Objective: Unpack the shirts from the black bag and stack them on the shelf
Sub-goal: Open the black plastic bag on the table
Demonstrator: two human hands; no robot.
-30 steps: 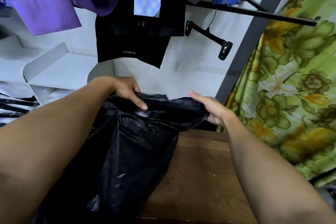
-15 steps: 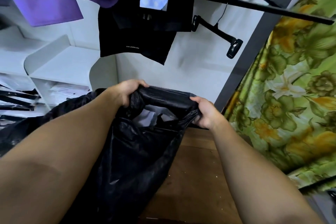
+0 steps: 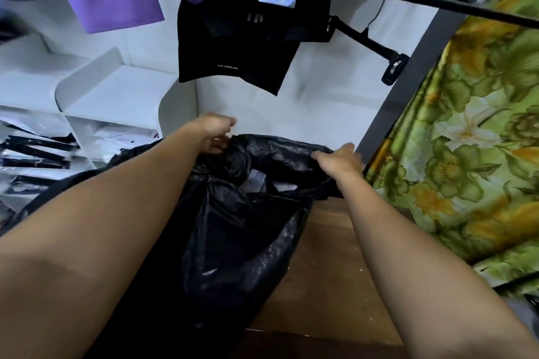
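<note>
One head-worn view, looking forward and down
We look steeply from close above onto the black bag (image 3: 242,242), white shelf (image 3: 116,90) far left, flowered curtain (image 3: 466,140) near right, white wall (image 3: 320,102) far ahead

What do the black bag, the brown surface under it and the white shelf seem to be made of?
The black bag looks like thin plastic film: glossy, crinkled, with sheen streaks. The brown surface seems wood or wood-look laminate: matte, faint grain lines. The white shelf appears to be smooth painted or laminated board; which is unclear.
</note>
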